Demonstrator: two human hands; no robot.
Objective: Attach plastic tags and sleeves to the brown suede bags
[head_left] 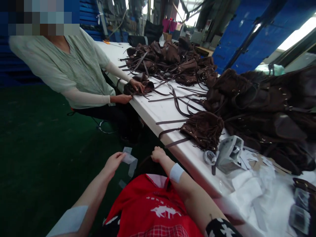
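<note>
Pinching a white paper strip (129,159) in the fingers (121,156) of the left hand (114,162), at three o'clock of the fingertips. Curling the right hand (158,154) closed, contents impossible to tell. Facing a brown fringed bag (202,129) at two o'clock on the worktop (153,112).

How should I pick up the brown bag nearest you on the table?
The best grip is probably the strap, coming in from the table edge. The bag lies slumped and floppy, but its flat straps stretch out toward that edge, close to the right hand. The left hand is busy pinching a paper strip.
</note>
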